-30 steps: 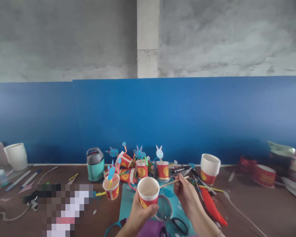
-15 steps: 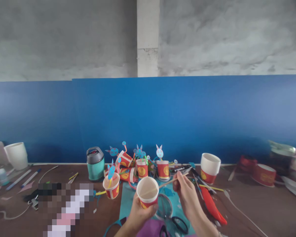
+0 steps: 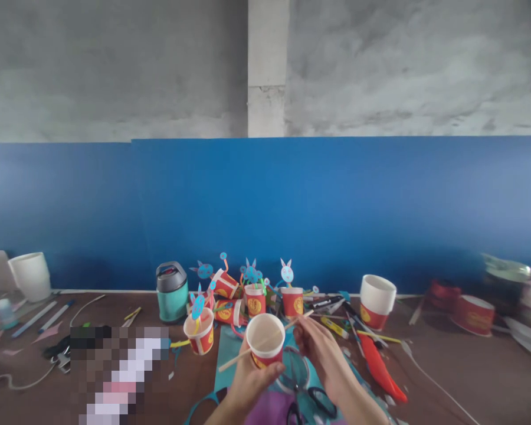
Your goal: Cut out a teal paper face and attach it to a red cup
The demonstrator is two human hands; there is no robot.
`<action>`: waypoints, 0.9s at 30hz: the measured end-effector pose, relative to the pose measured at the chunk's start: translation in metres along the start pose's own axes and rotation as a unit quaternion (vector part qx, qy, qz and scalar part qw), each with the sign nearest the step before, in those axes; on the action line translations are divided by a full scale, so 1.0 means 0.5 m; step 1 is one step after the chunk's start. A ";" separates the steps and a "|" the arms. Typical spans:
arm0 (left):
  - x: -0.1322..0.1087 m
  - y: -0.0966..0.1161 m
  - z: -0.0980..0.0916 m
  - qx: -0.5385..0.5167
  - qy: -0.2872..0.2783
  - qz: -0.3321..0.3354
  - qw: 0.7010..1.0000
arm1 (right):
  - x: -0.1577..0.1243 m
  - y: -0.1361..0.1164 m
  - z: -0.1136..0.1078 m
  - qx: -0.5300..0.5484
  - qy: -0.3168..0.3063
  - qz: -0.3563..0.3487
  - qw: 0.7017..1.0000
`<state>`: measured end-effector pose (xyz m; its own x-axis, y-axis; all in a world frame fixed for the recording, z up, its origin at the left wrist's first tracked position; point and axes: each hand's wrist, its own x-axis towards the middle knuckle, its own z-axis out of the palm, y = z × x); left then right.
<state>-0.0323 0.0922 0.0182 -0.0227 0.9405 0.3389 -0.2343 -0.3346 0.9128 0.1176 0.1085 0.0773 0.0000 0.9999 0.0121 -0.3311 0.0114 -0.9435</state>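
A red-and-white paper cup [image 3: 266, 355] is gripped in my left hand [image 3: 248, 381], its mouth tilted toward me. Through the cup's walls runs a thin wooden stick [image 3: 234, 361], which pokes out on the left and on the right. At the stick's right end are the fingertips of my right hand [image 3: 321, 351], closed around it. Below the hands, black-handled scissors [image 3: 322, 402] lie on blue and purple paper [image 3: 269, 410], across a round clear piece partly hidden by my hands.
Behind stand several decorated paper cups [image 3: 292, 302] with paper rabbit heads and coloured straws. A teal lidded container [image 3: 172, 295] is to their left. On the right are stacked cups [image 3: 377, 301], a yellow cutter [image 3: 335, 326], a red-orange object [image 3: 380, 366] and a white cable [image 3: 433, 378].
The stick has slid left through the cup, and its tip now sticks out on the left side. My right hand has moved left toward the cup; my left hand stays nearly in place.
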 end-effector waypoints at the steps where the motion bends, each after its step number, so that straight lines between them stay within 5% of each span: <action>1: -0.002 0.002 0.002 -0.003 0.005 -0.002 1.000 | 0.000 0.003 0.000 0.005 -0.008 0.008 1.000; 12: 0.001 -0.015 0.010 -0.011 0.060 0.006 0.998 | 0.006 0.034 0.003 0.043 -0.018 0.021 0.999; 17: -0.007 -0.019 0.007 0.088 0.050 0.005 0.995 | -0.003 0.046 0.012 0.056 -0.039 0.026 0.997; 23: -0.012 0.019 0.017 0.068 0.037 0.053 0.996 | -0.009 0.045 0.016 0.068 -0.030 0.036 0.997; 27: -0.013 0.027 0.015 0.092 0.013 0.082 0.992 | 0.019 0.041 -0.007 0.124 0.031 0.026 0.991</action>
<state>-0.0281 0.0810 0.0300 -0.0712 0.8726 0.4833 -0.0438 -0.4868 0.8724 0.1142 0.1185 0.0568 0.0327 0.9975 -0.0627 -0.5534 -0.0342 -0.8322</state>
